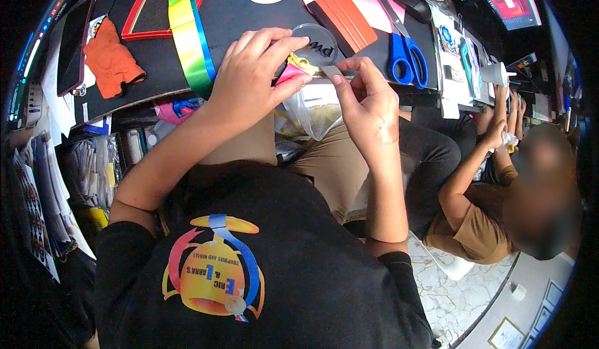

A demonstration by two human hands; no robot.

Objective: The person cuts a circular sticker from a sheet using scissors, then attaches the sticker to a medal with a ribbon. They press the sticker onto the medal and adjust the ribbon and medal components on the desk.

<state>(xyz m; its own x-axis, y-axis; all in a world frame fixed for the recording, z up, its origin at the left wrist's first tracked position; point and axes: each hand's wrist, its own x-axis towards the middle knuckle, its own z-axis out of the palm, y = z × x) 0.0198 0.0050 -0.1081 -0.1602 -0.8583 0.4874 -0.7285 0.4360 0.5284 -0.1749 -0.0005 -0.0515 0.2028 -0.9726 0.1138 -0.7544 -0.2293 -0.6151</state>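
At the table's near edge, my left hand (pixel 254 68) closes its thumb and fingers on a pink ribbon end (pixel 292 74) with a gold metal clasp (pixel 301 61). My right hand (pixel 369 102) pinches a small flat grey piece (pixel 331 71) beside it, and its exact kind cannot be made out. Just behind both hands lies a clear round disc (pixel 314 42) with dark lettering. Left of my left hand, a yellow, green and blue ribbon (pixel 185 46) stands looped. My left fingers partly cover the disc.
An orange squeegee (pixel 344 19) and blue-handled scissors (pixel 409 62) lie right of the disc. A red box (pixel 132 27), orange cloth (pixel 112 58) and phone (pixel 75 46) are at left. A plastic bag (pixel 306 115) hangs below the edge. At right sits a co-worker in a brown shirt (pixel 477 227).
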